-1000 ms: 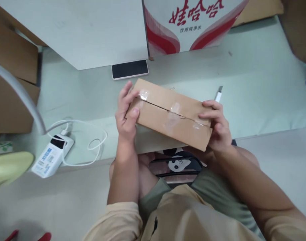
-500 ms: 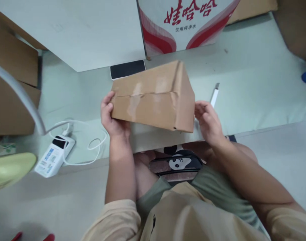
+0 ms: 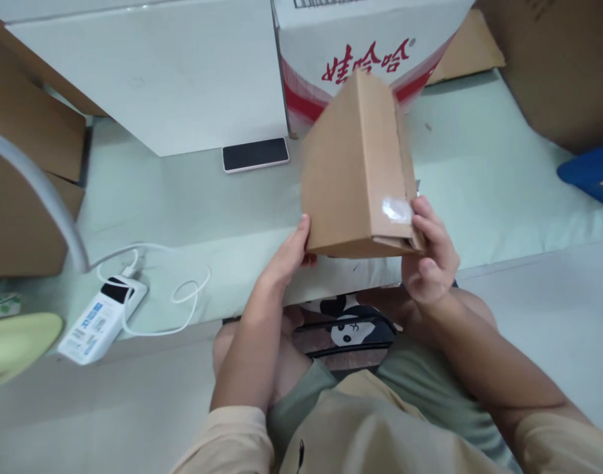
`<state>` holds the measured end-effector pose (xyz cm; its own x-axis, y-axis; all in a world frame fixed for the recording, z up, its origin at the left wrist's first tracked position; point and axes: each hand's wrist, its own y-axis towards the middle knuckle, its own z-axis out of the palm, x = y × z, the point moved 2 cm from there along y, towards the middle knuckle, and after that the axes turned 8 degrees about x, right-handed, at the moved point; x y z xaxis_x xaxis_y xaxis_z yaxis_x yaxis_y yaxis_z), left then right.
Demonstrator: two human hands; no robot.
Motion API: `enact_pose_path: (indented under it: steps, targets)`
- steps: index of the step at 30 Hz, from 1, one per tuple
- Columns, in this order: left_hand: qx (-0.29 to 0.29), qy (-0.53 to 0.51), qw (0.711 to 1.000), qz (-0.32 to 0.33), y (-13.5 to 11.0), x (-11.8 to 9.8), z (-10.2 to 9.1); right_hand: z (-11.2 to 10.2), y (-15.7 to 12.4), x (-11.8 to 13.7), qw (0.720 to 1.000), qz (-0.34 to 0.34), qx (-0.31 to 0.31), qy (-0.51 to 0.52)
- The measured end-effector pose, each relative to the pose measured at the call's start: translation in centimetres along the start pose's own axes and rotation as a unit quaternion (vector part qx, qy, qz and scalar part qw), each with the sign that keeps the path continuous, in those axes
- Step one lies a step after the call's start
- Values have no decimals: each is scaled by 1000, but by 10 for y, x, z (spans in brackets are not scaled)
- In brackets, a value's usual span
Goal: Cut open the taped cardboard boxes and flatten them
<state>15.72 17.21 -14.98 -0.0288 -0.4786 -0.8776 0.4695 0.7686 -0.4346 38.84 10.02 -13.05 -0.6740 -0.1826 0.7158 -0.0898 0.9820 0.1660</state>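
Note:
Between my two hands a brown cardboard box (image 3: 337,174) is held up, tilted, over the front part of the pale green table. My left hand (image 3: 289,253) grips its lower left corner, thumb on the side and the other fingers mostly hidden underneath. Wrapped round the lower right edge is my right hand (image 3: 434,247), close to a shiny strip of clear tape (image 3: 396,210) and a slightly gaping flap. A small metal tip (image 3: 418,185) shows just behind the box at the right; the rest of that cutter is hidden.
A black-screened phone (image 3: 255,155) lies before a large white box (image 3: 217,79). Beside that stands a white and red carton (image 3: 306,49). At the left are a white power bank (image 3: 97,329) with a looped cable and a yellow-green lamp (image 3: 20,342). A blue object (image 3: 590,172) sits far right.
The box has been turned and moved right, so another side faces me. My left hand moved right with it. My right hand, earlier at its end with fingers partly spread, now grips its edge.

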Motion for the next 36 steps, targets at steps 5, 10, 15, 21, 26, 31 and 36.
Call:
enact_pose_path:
  steps: [5, 10, 15, 21, 26, 31, 36]
  targets:
    - [91, 143, 985, -31, -3, 0, 6, -8, 5, 0, 992, -33, -115, 25]
    - [-236, 315, 892, 221, -10, -19, -9, -8, 19, 1, 975, -165, -93, 112]
    - [-211, 367, 749, 510, -6, -18, -3, -9, 24, 9, 968, -200, 6, 151]
    - [-227, 311, 770, 509, 6, -7, 5, -37, 26, -26, 992, 12, -122, 28]
    - [-219, 277, 781, 515, 4, -8, 13, -43, 29, -55, 961, 195, 56, -187]
    - [-246, 254, 775, 524, 3, -6, 23, -27, 37, -41, 964, 196, 86, -161]
    - [-257, 264, 773, 517, 1, -3, 24, -32, 26, -16, 989, 38, -140, -29]
